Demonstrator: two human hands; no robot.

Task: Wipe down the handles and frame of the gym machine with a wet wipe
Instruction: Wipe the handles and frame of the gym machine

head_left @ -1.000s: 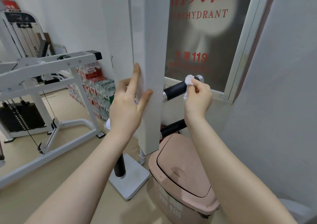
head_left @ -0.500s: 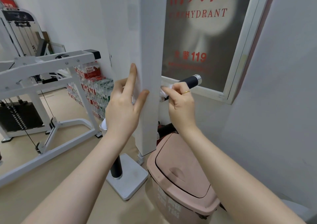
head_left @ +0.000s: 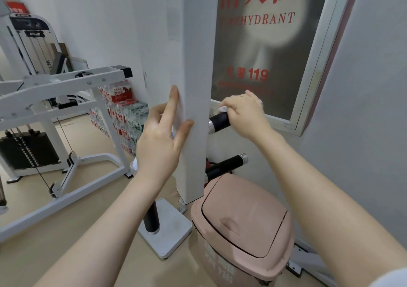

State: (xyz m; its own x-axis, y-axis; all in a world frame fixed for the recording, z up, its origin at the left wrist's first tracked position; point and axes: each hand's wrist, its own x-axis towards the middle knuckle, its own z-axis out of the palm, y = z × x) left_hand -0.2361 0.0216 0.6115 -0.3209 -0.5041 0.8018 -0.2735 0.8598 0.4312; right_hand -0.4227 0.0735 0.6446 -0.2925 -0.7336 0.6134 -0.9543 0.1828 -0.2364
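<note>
A white upright post (head_left: 195, 88) of the gym machine stands in the middle of the view. My left hand (head_left: 161, 137) holds its near edge, fingers straight along the left face and thumb on the front face. Two black handles with chrome ends stick out to the right of the post: an upper handle (head_left: 218, 122) and a lower handle (head_left: 226, 164). My right hand (head_left: 245, 114) is wrapped over the outer part of the upper handle with a white wet wipe (head_left: 223, 109) bunched under its fingers. The handle's outer end is mostly hidden by that hand.
A pink lidded bin (head_left: 242, 229) stands right below the handles. The post's white base plate (head_left: 167, 227) carries a black roller. A white cable machine (head_left: 55, 119) with a weight stack fills the left. Bottled water packs (head_left: 125, 119) line the wall. A fire hydrant cabinet (head_left: 264, 44) is behind.
My right hand slid the wipe inward along the upper handle towards the post, then back outward to the handle's end. The left hand stayed on the post.
</note>
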